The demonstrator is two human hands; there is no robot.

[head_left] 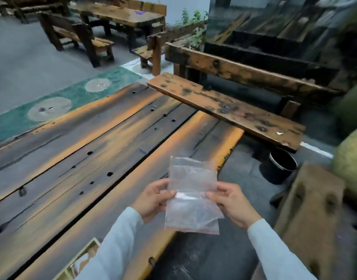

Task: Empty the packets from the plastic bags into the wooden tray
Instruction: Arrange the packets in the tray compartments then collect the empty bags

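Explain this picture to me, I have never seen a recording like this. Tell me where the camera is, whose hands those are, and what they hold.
There is no machine here. A person wears one wide-angle camera on the head, looking forward and down, so you see their own two arms in pale sleeves. The left hand and the right hand each pinch a side of some clear plastic bags, held up over the edge of a dark plank table. The bags look flat; I cannot make out packets inside. At the bottom edge, partly behind the left sleeve, is what looks like a corner of a light wooden tray. Beyond the table stands a worn bench, and a black bucket sits on the floor.
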